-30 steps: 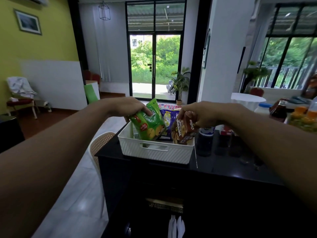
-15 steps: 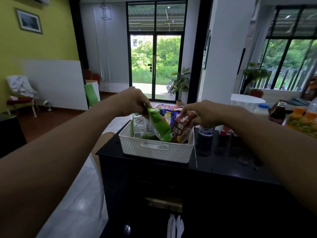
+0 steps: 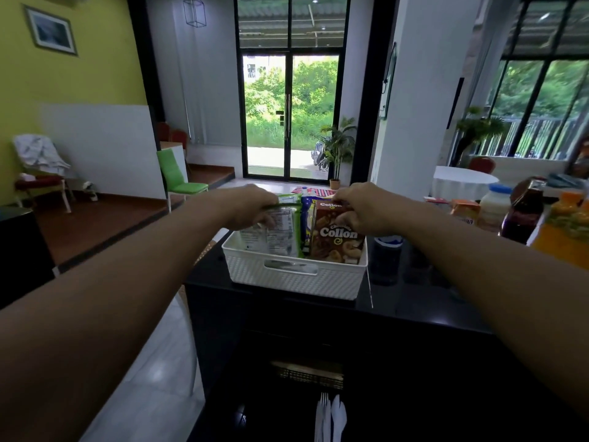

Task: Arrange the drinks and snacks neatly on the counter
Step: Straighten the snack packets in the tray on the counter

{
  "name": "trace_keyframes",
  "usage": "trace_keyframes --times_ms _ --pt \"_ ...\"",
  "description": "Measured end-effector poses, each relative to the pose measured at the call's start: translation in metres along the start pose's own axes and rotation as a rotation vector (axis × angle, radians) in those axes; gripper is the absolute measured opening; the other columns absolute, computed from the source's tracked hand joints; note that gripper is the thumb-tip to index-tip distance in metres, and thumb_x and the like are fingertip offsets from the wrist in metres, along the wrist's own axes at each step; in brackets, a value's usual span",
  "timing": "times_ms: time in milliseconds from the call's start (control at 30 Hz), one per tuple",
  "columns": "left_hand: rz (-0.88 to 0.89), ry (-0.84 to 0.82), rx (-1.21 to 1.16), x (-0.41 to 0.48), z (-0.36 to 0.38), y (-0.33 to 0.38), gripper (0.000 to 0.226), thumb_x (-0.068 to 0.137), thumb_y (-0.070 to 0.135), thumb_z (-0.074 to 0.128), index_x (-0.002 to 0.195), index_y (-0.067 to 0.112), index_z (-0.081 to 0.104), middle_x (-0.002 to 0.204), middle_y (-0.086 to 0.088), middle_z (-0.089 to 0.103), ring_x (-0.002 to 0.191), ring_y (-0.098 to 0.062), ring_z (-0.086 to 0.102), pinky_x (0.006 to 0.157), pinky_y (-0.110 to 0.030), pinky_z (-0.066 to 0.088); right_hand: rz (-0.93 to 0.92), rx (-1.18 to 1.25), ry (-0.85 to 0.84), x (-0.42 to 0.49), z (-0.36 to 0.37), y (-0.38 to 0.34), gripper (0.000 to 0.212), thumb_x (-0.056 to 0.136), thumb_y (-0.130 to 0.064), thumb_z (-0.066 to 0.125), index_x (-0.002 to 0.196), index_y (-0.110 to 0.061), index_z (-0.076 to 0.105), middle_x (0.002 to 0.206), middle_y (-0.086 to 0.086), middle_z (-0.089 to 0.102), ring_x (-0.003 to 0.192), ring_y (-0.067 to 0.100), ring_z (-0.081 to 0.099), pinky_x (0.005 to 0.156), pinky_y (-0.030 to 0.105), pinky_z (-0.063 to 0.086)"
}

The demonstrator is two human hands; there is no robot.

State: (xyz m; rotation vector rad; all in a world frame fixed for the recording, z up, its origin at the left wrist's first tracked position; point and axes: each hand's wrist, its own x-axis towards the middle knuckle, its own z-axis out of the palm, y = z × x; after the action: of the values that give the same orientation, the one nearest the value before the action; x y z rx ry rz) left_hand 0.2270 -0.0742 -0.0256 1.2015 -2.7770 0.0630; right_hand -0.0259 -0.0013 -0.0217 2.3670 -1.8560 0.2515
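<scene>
A white woven basket (image 3: 293, 279) stands at the left end of the black counter (image 3: 414, 301). My left hand (image 3: 251, 205) grips the top of a green snack packet (image 3: 280, 231), which stands upright in the basket with its printed back facing me. My right hand (image 3: 360, 205) holds the top of a brown Collon box (image 3: 334, 240), upright in the basket's right half. A blue snack packet (image 3: 306, 218) stands between them, mostly hidden.
Right of the basket stands a dark bottle with a white-blue label (image 3: 387, 260). Farther right are an orange carton (image 3: 465, 208), a white jar (image 3: 495, 205), a dark juice bottle (image 3: 524, 215) and orange drinks (image 3: 570, 224). White plastic cutlery (image 3: 330, 419) lies on a shelf below.
Both hands have turned their snacks upright and lowered them into the basket: the green packet now shows its back, the Collon box its front.
</scene>
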Motion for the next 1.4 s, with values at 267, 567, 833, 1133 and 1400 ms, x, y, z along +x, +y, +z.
trace_keyframes --times_ms 267,567,833,1133,1400 --pt "-0.064 0.075 -0.003 0.024 0.026 0.004 0.045 0.091 0.009 0.061 0.13 0.025 0.044 0.112 -0.001 0.068 0.089 -0.016 0.06 0.07 -0.035 0.048 0.004 -0.027 -0.008 0.011 0.026 -0.001 0.039 0.093 -0.035 0.067 0.126 -0.015 0.06 0.119 0.011 0.061 0.102 0.026 0.059 0.079 0.034 0.048" --pt "-0.08 0.096 -0.214 0.031 0.045 0.003 0.044 0.096 0.02 0.055 0.137 0.031 0.041 0.137 -0.003 0.046 0.117 -0.023 0.047 0.091 -0.041 0.037 0.009 0.014 0.014 0.015 0.036 0.003 0.04 0.093 -0.039 0.063 0.125 -0.015 0.06 0.12 0.011 0.06 0.104 0.026 0.06 0.089 0.041 0.053" --pt "-0.08 0.171 -0.215 0.02 0.049 0.006 0.053 0.099 0.025 0.052 0.148 0.028 0.033 0.15 -0.007 0.04 0.135 -0.03 0.038 0.112 -0.047 0.029 0.072 0.124 0.022 0.008 0.042 0.008 0.074 0.088 -0.049 0.069 0.149 -0.02 0.04 0.141 0.012 0.046 0.125 0.03 0.051 0.102 0.047 0.048" --pt "-0.006 0.348 -0.232 0.01 0.029 0.034 0.047 0.098 0.029 0.053 0.143 0.024 0.042 0.15 -0.004 0.043 0.139 -0.024 0.036 0.117 -0.043 0.018 0.159 0.352 0.373 -0.047 0.049 0.049 0.045 0.1 -0.031 0.054 0.142 -0.015 0.047 0.137 0.012 0.052 0.121 0.024 0.051 0.102 0.04 0.044" --pt "0.079 0.382 -0.237 0.039 0.022 0.116 0.043 0.093 0.027 0.06 0.134 0.017 0.053 0.136 -0.005 0.056 0.123 -0.023 0.05 0.1 -0.039 0.043 0.313 0.284 0.165 -0.134 0.079 0.147 0.027 0.092 -0.006 0.056 0.116 -0.01 0.069 0.118 0.011 0.069 0.107 0.026 0.062 0.087 0.023 0.041"
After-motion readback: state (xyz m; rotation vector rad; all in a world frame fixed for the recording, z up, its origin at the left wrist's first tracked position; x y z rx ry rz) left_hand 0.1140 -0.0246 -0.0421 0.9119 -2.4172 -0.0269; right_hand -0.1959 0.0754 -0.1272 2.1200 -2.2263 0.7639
